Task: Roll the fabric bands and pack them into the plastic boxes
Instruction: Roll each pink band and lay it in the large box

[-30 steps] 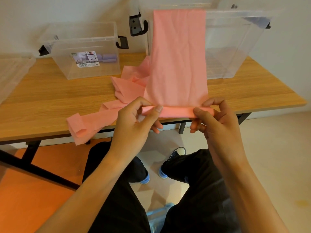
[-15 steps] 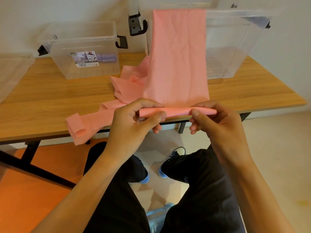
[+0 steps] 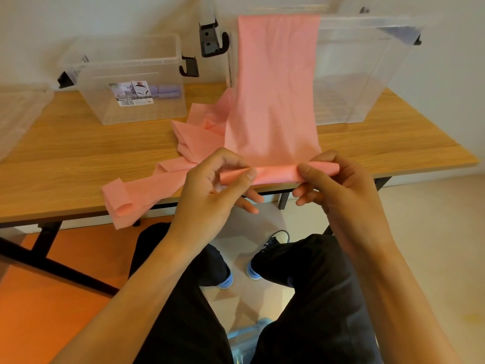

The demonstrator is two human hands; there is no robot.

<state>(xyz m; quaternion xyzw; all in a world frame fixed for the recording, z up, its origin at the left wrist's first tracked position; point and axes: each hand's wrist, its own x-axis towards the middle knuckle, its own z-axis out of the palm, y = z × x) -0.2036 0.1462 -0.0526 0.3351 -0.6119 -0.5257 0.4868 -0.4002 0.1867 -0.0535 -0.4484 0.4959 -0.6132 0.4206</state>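
- Wood-grain bench (image 3: pixel 78 158) on black metal legs (image 3: pixel 49 261).
- Plain white wall (image 3: pixel 105 17) right behind the bench.
- Orange floor (image 3: pixel 52 311) beneath the bench's left end, pale beige floor (image 3: pixel 433 232) beneath its right.

Warm soft indoor light, faint shadows, wide-angle edge bending, slightly soft focus

We see a wooden table (image 3: pixel 65 158) on black legs. A small box (image 3: pixel 136 111) stands at its back left and a large box (image 3: pixel 367 74) at its back right, both clear plastic. Between them a pink band (image 3: pixel 199 137) lies crumpled, one folded end drooping over the front edge.
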